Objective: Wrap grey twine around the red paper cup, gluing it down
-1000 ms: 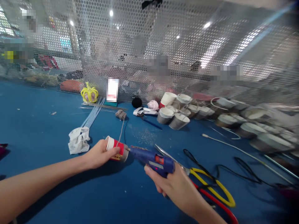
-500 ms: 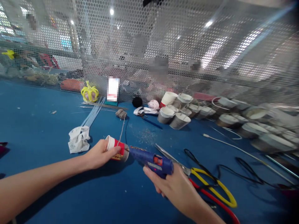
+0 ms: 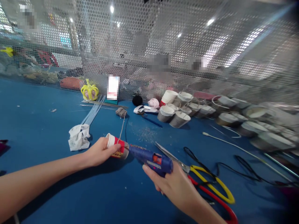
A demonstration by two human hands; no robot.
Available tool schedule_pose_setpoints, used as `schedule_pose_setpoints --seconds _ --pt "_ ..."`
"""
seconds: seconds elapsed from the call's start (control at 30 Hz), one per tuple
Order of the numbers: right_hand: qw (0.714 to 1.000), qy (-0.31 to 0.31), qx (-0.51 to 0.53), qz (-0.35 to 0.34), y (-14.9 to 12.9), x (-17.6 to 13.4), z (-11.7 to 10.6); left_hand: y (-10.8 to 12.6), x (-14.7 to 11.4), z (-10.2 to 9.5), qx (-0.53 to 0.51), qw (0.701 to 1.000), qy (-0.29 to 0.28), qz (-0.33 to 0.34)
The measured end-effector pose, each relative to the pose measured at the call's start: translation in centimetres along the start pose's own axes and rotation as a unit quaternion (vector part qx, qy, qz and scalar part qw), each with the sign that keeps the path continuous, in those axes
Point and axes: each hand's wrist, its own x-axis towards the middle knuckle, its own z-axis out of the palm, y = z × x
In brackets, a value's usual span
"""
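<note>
- Your left hand (image 3: 99, 153) is closed around a red-and-white paper cup (image 3: 111, 141), thumb along its side; the cup lies tilted above the blue table (image 3: 93, 196), its open mouth toward your left and its base toward your right.
- Your right hand (image 3: 173, 183) grips a blue glue gun (image 3: 142, 155), its nozzle pointing at the gray-wrapped base end of the cup; you cannot tell whether the tip touches.
- A gray yarn strand (image 3: 122, 126) runs from beside your left thumb to a small gray yarn ball (image 3: 121, 112) beyond the cup.
- Scissors (image 3: 221, 189) with one yellow and one red handle lie just beside your right hand, partly hidden by it.
- Left of the cup sits a crumpled white wrapper (image 3: 78, 141).
- Farther back on the right, gray-sided cups (image 3: 178, 120) stand clustered near a perforated metal screen (image 3: 130, 40).
</note>
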Motion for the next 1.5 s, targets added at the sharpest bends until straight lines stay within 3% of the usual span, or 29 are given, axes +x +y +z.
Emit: schedule_pose_setpoints --seconds 0.5,1.0,1.17,1.5 --pt "0.995 0.018 -0.059 -0.073 0.89 -0.13 -0.10 -0.27 0.02 -0.15 0.032 0.999 0.012 -0.004" --pt "0.987 -0.006 -0.095 -0.128 0.56 -0.13 -0.50 -0.07 0.09 -0.13 0.030 1.000 -0.001 0.001" --pt "0.987 0.011 -0.105 -0.120 0.54 -0.37 -0.34 -0.12 0.06 -0.17 0.041 0.999 0.003 -0.002" --pt "0.989 -0.026 -0.092 -0.109 0.91 -0.25 -0.52 -0.09 0.11 -0.15 0.035 0.999 0.003 -0.004"
